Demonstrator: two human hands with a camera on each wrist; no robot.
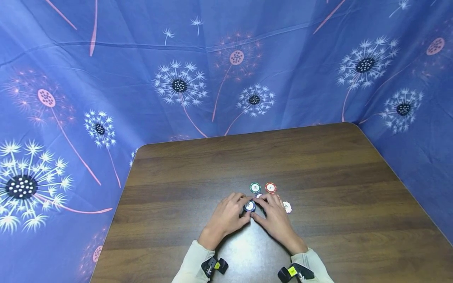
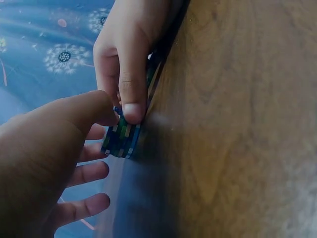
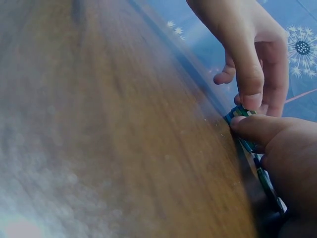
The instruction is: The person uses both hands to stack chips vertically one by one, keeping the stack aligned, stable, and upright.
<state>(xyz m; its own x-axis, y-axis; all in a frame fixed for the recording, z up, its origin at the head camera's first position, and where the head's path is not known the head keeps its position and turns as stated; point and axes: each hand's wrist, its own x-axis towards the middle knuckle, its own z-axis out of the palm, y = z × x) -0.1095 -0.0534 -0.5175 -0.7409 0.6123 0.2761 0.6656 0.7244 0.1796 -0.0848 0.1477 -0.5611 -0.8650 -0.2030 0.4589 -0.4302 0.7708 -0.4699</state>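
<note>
A short stack of poker chips (image 1: 249,206), blue on top, stands on the table between my two hands. My left hand (image 1: 226,215) curves round its left side, thumb at the near edge and index finger at the far edge. From the right, my right hand (image 1: 277,217) grips the same stack with its thumb and index finger. In the left wrist view, blue and green edges of the chip stack (image 2: 121,139) show below the right thumb (image 2: 131,89). Both thumbs meet at the chip stack (image 3: 237,113) in the right wrist view.
Beyond the hands lie a green chip (image 1: 255,188), a red chip (image 1: 271,188) and a partly covered dark-edged chip (image 1: 259,195). A white chip (image 1: 287,207) lies just right of my right hand. Blue dandelion-patterned cloth (image 1: 219,98) surrounds the brown wooden table (image 1: 170,204).
</note>
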